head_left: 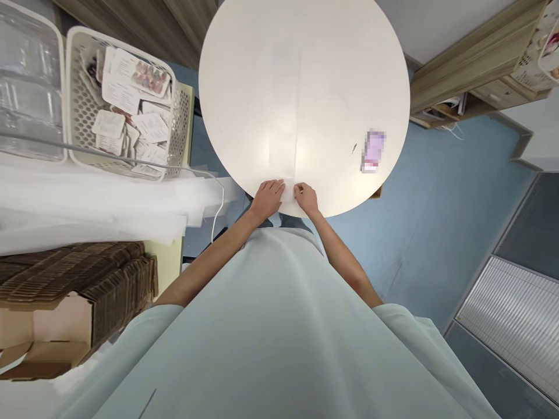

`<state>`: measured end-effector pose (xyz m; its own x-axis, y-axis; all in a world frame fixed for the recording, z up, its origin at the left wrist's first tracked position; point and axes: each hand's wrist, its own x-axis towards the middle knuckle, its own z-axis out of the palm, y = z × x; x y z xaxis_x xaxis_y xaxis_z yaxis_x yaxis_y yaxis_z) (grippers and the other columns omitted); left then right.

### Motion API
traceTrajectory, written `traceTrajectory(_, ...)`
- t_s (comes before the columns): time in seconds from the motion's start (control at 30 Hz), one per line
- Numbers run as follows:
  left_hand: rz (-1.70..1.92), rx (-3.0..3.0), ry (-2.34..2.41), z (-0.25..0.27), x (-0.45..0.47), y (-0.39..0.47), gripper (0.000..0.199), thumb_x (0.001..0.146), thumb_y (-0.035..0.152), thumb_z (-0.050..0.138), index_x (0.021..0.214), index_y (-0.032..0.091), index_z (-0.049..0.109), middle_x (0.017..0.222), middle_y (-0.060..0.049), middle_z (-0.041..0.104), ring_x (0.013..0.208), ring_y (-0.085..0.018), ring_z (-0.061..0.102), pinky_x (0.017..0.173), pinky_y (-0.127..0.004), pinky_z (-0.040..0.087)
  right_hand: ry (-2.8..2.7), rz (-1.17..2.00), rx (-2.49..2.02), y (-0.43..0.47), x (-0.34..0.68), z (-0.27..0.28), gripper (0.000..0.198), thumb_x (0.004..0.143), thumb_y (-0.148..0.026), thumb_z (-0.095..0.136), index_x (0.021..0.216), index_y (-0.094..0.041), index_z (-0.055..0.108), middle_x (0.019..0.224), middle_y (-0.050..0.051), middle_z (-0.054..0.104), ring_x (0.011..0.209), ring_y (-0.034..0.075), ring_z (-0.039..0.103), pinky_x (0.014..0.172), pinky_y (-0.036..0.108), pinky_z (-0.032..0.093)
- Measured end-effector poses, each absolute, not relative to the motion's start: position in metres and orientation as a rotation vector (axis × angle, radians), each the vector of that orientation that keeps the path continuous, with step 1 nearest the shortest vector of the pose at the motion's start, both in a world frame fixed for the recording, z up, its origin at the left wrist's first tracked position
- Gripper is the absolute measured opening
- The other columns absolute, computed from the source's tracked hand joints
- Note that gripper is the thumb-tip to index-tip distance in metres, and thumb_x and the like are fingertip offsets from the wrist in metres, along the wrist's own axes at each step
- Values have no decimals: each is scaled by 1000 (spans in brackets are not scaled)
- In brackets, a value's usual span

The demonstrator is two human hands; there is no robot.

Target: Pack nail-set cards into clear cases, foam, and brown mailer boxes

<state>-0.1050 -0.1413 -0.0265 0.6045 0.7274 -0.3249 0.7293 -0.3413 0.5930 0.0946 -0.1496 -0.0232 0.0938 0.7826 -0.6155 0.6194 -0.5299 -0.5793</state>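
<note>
A long, thin, translucent white sheet (283, 137) lies flat on the round white table (349, 70), running from near the table's middle to its near edge. My left hand (268, 199) rests palm down on the left side of its near end, fingers stretched out. Across from it, my right hand (306, 196) is closed, its fingers curled in a pinch at the sheet's right edge. The sheet is so pale that its outline partly blends into the tabletop, and what lies beneath my fingers is hidden.
A blurred purple phone-like object (373, 151) and a small dark item (354, 148) lie right on the table. Leftward stand a white basket (179, 125) of packaged cards, clear containers (30, 99), stacked white sheets (109, 201) and folded cardboard boxes (117, 285). A cable (222, 201) hangs nearby.
</note>
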Motion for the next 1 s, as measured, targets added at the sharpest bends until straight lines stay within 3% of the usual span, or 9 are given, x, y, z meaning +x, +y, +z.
traceTrajectory(0.1, 5, 2064, 1163, -23, -104, -137, 66, 92, 18, 60, 158, 11, 62, 166, -24, 59, 154, -43, 55, 131, -64, 39, -1857, 1217, -2018, -155, 102, -14, 56, 99, -8, 47, 152, -18, 64, 167, 17, 59, 145, 29, 63, 119, 50, 58)
traceTrajectory(0.17, 17, 2029, 1164, -22, -104, -134, 62, 93, 20, 61, 154, 12, 65, 162, -23, 62, 152, -42, 56, 131, -63, 41, -2046, 1229, -1874, -158, 106, -12, 67, 94, -4, 49, 158, -19, 59, 176, 15, 50, 157, 29, 52, 126, 52, 53)
traceTrajectory(0.4, 142, 1712, 1260, -23, -111, -125, 53, 93, 29, 66, 145, 19, 70, 153, -15, 68, 137, -36, 68, 122, -55, 54, -1994, 1325, -1820, -149, 116, -26, 49, 98, -14, 58, 146, -19, 66, 157, 14, 68, 145, 34, 61, 115, 54, 60)
traceTrajectory(0.57, 204, 1437, 1503, -23, -117, -118, 41, 96, 44, 75, 129, 21, 71, 137, -14, 76, 129, -35, 73, 114, -49, 59, -1797, 1361, -1885, -130, 112, -33, 31, 110, -37, 57, 132, -22, 72, 132, 12, 77, 115, 28, 73, 104, 44, 61)
traceTrajectory(0.7, 218, 1292, 1611, -28, -114, -107, 32, 92, 35, 79, 120, 22, 69, 132, -12, 79, 124, -32, 75, 111, -47, 60, -1695, 1369, -1973, -115, 107, -35, 29, 110, -41, 60, 125, -20, 73, 123, 11, 75, 100, 23, 73, 95, 37, 61)
traceTrajectory(0.83, 236, 1150, 1742, -35, -102, -96, 29, 95, 27, 72, 123, 22, 68, 127, -9, 81, 111, -27, 78, 107, -44, 62, -1623, 1352, -2112, -101, 101, -39, 30, 109, -45, 65, 123, -21, 73, 118, 10, 77, 103, 24, 73, 96, 39, 60)
traceTrajectory(1.0, 231, 1194, 1808, -41, -94, -97, 54, 97, 29, 69, 149, 20, 59, 138, -15, 76, 114, -30, 78, 107, -48, 63, -1579, 1314, -2250, -94, 95, -40, 32, 108, -43, 68, 129, -20, 69, 118, 10, 78, 109, 27, 74, 101, 44, 62)
